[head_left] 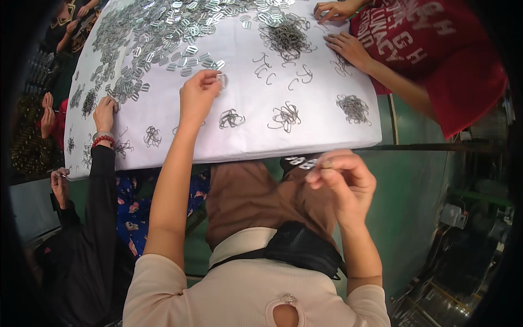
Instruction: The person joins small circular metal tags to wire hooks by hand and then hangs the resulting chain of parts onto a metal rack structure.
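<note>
My left hand [199, 92] is above the white-covered table, pinching a small flat metal buckle [222, 80] between thumb and fingertips. Just beyond it lies a wide heap of similar silvery slotted buckles [185, 30]. My right hand [348, 182] is raised in front of the table's near edge, with thumb and forefinger pinched together. What sits between those fingertips is too small and blurred to make out. Between my hands, near the table's front edge, lie little piles of bent wire hooks [231, 119], with another hook pile [286, 116] to the right.
A large mound of wire hooks [289, 38] lies at the far right, near the hands [348, 49] of a person in a red shirt. Loose hooks [302, 76] are scattered nearby. At left, a dark-sleeved person's hand [105, 114] rests by the table [245, 150].
</note>
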`<state>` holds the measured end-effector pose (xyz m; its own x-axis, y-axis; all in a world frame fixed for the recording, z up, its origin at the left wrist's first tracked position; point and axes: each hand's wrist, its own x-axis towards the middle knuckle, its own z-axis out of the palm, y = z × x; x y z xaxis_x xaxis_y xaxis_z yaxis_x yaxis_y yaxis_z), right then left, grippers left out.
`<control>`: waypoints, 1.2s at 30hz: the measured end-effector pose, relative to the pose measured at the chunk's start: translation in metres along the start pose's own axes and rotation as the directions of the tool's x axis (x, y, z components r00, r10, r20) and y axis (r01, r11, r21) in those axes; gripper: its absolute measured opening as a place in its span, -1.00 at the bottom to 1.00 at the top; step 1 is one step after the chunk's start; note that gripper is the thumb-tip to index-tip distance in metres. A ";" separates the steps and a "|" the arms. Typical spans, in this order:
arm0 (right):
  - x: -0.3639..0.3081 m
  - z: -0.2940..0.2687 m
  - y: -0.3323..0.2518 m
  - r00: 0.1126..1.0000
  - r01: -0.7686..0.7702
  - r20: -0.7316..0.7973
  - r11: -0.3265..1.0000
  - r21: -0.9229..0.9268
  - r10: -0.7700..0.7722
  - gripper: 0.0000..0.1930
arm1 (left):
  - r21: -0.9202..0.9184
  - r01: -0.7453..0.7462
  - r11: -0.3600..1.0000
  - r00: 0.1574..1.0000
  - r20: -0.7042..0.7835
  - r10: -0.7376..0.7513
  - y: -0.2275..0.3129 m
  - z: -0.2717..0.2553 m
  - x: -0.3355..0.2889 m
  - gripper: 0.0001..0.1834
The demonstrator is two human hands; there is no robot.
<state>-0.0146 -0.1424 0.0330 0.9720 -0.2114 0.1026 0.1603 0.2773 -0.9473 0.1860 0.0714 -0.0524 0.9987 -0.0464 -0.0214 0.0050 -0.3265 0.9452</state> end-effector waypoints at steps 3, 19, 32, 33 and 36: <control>-0.013 -0.003 0.015 0.999 -0.049 0.022 0.998 -0.046 0.050 -0.91 | -0.307 0.083 0.948 0.983 0.183 -0.027 0.039 0.011 -0.056 -0.82; -0.028 -0.023 0.050 0.983 -0.148 0.114 0.989 0.025 0.144 -0.84 | -0.261 -0.116 0.958 0.958 0.226 0.178 0.082 0.044 -0.175 -0.85; 0.147 -0.051 0.088 0.947 0.296 0.319 0.513 -0.806 -0.044 -0.90 | -0.163 -0.324 0.932 0.923 0.162 0.349 0.042 0.056 -0.174 -0.82; 0.166 -0.057 0.099 0.946 0.296 0.321 0.512 -0.806 -0.041 -0.90 | -0.165 -0.322 0.932 0.924 0.160 0.347 0.038 0.058 -0.174 -0.82; 0.202 -0.063 0.116 0.863 0.451 0.495 0.283 -0.847 0.106 -0.91 | -0.160 -0.326 0.932 0.926 0.143 0.349 0.032 0.062 -0.173 -0.81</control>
<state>0.1895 -0.2123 -0.0753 0.9404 0.3107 0.1381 0.3381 -0.8104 -0.4785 0.0097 0.0105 -0.0383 0.9195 -0.2918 0.2632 -0.3129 -0.1383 0.9397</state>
